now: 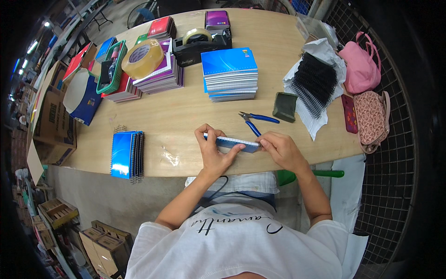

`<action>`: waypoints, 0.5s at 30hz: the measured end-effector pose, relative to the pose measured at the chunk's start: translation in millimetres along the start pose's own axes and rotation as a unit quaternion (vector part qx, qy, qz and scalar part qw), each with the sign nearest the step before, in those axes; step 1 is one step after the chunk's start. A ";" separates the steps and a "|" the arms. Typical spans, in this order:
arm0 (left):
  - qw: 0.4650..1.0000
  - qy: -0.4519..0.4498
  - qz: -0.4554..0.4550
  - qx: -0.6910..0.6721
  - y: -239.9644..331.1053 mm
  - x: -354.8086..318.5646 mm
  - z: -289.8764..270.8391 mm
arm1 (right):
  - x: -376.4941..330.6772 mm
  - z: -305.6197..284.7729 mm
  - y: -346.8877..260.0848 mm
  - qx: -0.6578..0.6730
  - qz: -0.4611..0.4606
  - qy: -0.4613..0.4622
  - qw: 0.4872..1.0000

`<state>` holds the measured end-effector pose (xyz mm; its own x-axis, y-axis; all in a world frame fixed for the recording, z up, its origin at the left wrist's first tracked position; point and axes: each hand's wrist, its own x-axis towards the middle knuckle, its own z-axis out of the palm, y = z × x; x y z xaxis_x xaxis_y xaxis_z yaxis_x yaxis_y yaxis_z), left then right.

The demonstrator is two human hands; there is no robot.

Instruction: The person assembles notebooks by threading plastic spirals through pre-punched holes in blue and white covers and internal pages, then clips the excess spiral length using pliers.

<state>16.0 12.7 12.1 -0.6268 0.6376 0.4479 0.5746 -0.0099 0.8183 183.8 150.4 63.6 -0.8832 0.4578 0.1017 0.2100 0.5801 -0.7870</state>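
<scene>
The small blue notebook (232,143) sits between my two hands at the near edge of the desk (186,111), stood up on edge so I look along its white page block. It looks light and thin, a stack of paper between soft card covers, so I judge it will flex and fan open if I squeeze only one corner; the pages could slide out of line. The best hold, I think, is at both short ends with fingers flat against the covers, pressing the stack together, keeping the punched edge free

My left hand (214,151) is closed on the left end, thumb on the near side, fingers wrapped over the top. My right hand (281,149) pinches the right end, fingertips clamped on the corner

Just beyond the notebook lie blue-handled pliers (255,122), near but not touching it. Farther right a dark green pad (285,107) lies beside a heap of black spiral coils (318,83) on white paper. Straight ahead stands a tall stack of blue notebooks (230,74); to the left lie bound blue notebooks (126,154), well apart. A big roll of tape (141,58) and a tape dispenser (202,44) stand at the far side
</scene>
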 end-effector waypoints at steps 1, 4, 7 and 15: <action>1.000 0.000 0.000 0.004 0.0 0.0 0.1 | 0.3 -1.2 -1.2 0.004 -0.009 0.002 1.000; 1.000 0.002 0.003 0.017 0.8 0.2 0.1 | 0.9 -5.7 -9.0 0.021 -0.027 0.020 0.999; 1.000 0.004 0.004 0.021 2.3 0.7 0.2 | 0.8 -4.0 -10.3 0.027 -0.056 0.064 0.996; 1.000 0.005 -0.007 0.021 3.1 -0.8 1.4 | -1.1 9.2 17.6 -0.087 -0.246 0.148 0.954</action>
<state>18.9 13.2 13.8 -0.6405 0.6293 0.4401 0.5873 0.0322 0.8087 184.6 153.9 44.0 -0.7408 0.2568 0.6206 -0.1097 0.8654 -0.4890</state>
